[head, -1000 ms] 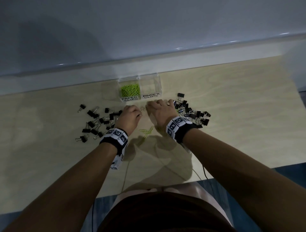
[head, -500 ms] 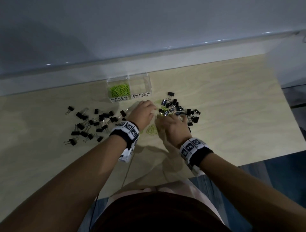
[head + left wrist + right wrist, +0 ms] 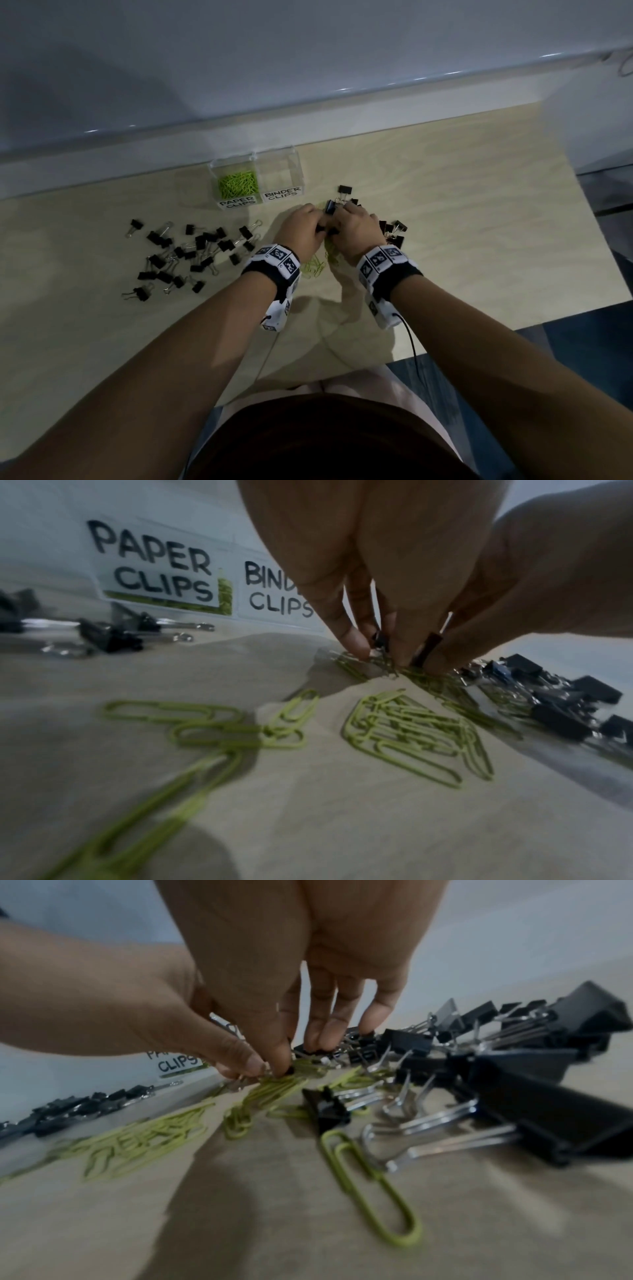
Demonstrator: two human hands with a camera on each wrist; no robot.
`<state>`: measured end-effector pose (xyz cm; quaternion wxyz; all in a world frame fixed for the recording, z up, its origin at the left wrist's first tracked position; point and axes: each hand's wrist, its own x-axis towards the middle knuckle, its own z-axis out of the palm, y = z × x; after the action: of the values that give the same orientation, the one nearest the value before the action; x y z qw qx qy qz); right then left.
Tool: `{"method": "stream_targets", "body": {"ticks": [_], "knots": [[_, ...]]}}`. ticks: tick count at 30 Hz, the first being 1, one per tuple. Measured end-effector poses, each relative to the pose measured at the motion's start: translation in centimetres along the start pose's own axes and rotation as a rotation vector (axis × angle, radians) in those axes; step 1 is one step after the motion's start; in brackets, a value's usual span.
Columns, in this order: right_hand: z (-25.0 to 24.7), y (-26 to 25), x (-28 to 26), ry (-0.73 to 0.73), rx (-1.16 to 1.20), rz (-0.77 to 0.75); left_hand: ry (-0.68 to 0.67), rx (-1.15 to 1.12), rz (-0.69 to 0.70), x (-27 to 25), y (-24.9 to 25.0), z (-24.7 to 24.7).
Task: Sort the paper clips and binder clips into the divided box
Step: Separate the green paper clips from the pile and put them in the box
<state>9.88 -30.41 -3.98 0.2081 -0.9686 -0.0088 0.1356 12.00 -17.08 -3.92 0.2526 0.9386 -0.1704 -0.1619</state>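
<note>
Hands on mixed clips

The table is pale wood with faint grain, matt. The box is clear glossy plastic, with white paper labels lettered in black. Paper clips look coated in matt lime green. Binder clips are matt black metal with shiny, smooth silver wire handles. Wrist bands are black cloth.
</note>
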Motion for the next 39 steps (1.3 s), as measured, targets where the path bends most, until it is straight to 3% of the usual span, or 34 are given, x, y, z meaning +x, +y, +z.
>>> {"method": "stream_targets", "body": {"ticks": [3,6,9,13,18,24,30,36,39], "knots": [[-0.7,0.7,-0.4,-0.016,0.298,0.087,0.090,-0.137,-0.044,-0.5,-0.8,-0.6],[-2.0,2.5,-1.1,0.136,0.501,0.180,0.182,-0.203,-0.090,-1.0,-2.7,-1.8],[-3.4,5.7,-1.6,0.255,0.450,0.258,0.174,-0.034,-0.095,-1.5,-4.8,-2.8],[-4.0,8.7,-1.5,0.215,0.166,0.293,0.125,0.127,0.041,-1.4,-4.6,-2.6],[-3.4,6.5,-0.5,0.255,-0.042,0.051,0.046,0.121,0.162,-0.1,-1.0,-0.8],[-2.0,1.9,2.5,0.071,-0.154,-0.202,-0.018,0.202,0.050,0.6,-0.5,0.6],[-2.1,3.2,4.1,-0.013,-0.178,-0.151,0.000,0.211,0.178,-1.4,-1.6,1.2],[-2.6,5.5,0.6,0.215,0.016,-0.237,-0.113,0.285,0.268,-1.2,-0.3,0.8],[-1.4,6.1,-3.0,0.184,0.053,-0.281,-0.140,0.325,0.297,-1.7,-0.2,1.1]]}}
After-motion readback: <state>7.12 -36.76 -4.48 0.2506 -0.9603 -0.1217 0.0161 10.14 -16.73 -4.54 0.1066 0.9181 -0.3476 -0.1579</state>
